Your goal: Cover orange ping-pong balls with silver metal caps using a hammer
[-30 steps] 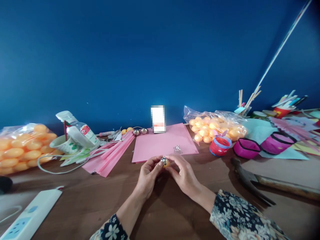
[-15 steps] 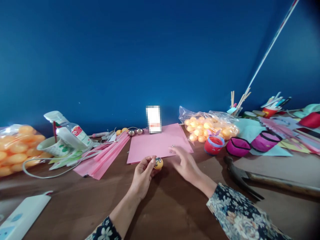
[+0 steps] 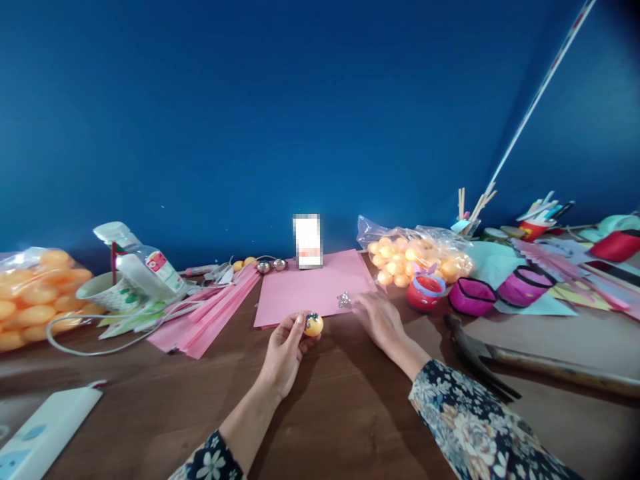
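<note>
My left hand (image 3: 286, 347) pinches a small orange ball (image 3: 314, 325) with a dark mark on top, held just above the wooden table near the front edge of a pink paper sheet (image 3: 310, 288). My right hand (image 3: 377, 317) lies to the right, fingers reaching to a small shiny silver piece (image 3: 344, 299) at the sheet's right edge. Its fingertips touch or nearly touch that piece; I cannot make out a grip.
A bag of orange balls (image 3: 417, 253) lies back right, another bag (image 3: 30, 293) far left. Pink paper strips (image 3: 210, 313), a tipped bottle (image 3: 143, 263), a red cup (image 3: 424, 293), magenta cups (image 3: 473, 297), a hammer (image 3: 500, 360) and a power strip (image 3: 40, 427) surround me.
My right hand let go of the ball and moved right and away to the silver piece on the pink sheet. My left hand kept the ball and tilted it.
</note>
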Action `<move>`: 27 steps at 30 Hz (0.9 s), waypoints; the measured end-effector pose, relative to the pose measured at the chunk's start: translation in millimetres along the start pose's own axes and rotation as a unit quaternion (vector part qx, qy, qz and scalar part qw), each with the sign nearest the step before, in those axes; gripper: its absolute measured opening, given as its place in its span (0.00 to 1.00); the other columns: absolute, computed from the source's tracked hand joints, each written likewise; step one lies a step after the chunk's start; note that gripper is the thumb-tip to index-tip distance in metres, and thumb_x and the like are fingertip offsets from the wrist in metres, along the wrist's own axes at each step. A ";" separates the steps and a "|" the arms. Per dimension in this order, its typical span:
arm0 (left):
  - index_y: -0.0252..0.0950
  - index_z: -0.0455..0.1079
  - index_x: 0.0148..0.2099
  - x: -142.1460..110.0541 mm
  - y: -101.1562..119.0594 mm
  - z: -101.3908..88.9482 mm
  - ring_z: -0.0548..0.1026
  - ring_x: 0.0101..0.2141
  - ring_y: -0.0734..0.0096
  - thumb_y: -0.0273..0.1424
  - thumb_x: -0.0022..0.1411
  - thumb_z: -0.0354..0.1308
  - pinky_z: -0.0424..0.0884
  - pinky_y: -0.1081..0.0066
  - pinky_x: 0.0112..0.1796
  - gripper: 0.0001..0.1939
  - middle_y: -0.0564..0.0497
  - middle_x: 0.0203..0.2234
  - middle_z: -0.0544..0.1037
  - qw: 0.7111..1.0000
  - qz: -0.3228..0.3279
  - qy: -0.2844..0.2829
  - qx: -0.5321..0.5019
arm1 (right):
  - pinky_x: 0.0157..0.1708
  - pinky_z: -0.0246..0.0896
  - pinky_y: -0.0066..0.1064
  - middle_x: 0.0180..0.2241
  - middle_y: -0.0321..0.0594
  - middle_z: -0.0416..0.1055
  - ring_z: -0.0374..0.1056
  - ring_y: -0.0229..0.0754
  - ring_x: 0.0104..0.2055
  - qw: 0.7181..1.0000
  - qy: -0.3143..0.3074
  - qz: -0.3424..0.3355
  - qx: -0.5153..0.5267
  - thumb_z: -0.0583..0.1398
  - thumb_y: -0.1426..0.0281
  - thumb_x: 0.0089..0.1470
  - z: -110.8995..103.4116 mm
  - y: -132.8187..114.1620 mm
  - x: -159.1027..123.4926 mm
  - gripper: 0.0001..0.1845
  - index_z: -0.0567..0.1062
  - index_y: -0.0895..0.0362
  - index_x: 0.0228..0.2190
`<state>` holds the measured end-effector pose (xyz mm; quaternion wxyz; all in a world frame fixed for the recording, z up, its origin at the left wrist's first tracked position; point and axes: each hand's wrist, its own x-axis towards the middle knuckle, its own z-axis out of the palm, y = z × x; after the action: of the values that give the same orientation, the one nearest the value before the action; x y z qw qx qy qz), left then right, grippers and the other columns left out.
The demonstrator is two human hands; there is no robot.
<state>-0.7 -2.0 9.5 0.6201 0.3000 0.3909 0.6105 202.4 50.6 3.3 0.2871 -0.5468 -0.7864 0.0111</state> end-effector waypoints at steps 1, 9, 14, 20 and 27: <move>0.33 0.72 0.37 -0.1 0.0 0.0 0.72 0.33 0.75 0.37 0.53 0.60 0.72 0.74 0.34 0.13 0.49 0.33 0.74 1.000 -0.001 0.000 0.001 | 0.35 0.56 0.30 0.32 0.38 0.72 0.64 0.43 0.36 1.000 -0.004 -0.003 -0.006 0.56 0.73 0.52 -0.1 -0.2 0.0 0.06 0.73 0.53 0.31; 0.33 0.72 0.37 -0.8 0.8 0.4 0.72 0.32 0.75 0.37 0.52 0.60 0.72 0.74 0.34 0.13 0.50 0.33 0.75 1.000 -0.005 0.000 0.005 | 0.32 0.54 0.29 0.32 0.37 0.73 0.64 0.42 0.36 1.000 -0.002 0.017 0.005 0.56 0.72 0.53 1.8 -0.8 -1.7 0.07 0.72 0.52 0.35; 0.34 0.72 0.36 -1.0 0.1 -0.1 0.71 0.32 0.75 0.38 0.52 0.61 0.72 0.74 0.34 0.13 0.51 0.32 0.74 1.000 -0.006 0.001 0.002 | 0.32 0.53 0.28 0.30 0.37 0.73 0.64 0.41 0.35 1.000 -0.006 0.011 0.003 0.56 0.72 0.53 1.6 -1.1 -2.2 0.06 0.71 0.53 0.34; 0.34 0.72 0.37 0.3 -1.4 -1.1 0.72 0.32 0.75 0.38 0.51 0.61 0.72 0.74 0.34 0.13 0.51 0.33 0.75 1.000 -0.003 -0.004 -0.006 | 0.33 0.54 0.30 0.32 0.38 0.72 0.63 0.42 0.35 1.000 -0.001 0.004 0.000 0.55 0.73 0.53 1.7 -1.4 -2.1 0.07 0.72 0.53 0.34; 0.33 0.73 0.36 -0.2 0.3 0.8 0.72 0.32 0.74 0.38 0.49 0.63 0.73 0.73 0.33 0.15 0.50 0.32 0.75 1.000 -0.001 0.003 -0.008 | 0.36 0.56 0.31 0.34 0.38 0.74 0.64 0.43 0.37 1.000 -0.008 -0.001 0.020 0.55 0.75 0.53 3.2 -1.2 -1.7 0.10 0.74 0.52 0.33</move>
<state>-0.2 -2.1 10.2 0.6223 0.2929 0.3879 0.6136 200.3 49.6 0.2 0.2918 -0.5402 -0.7887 0.0306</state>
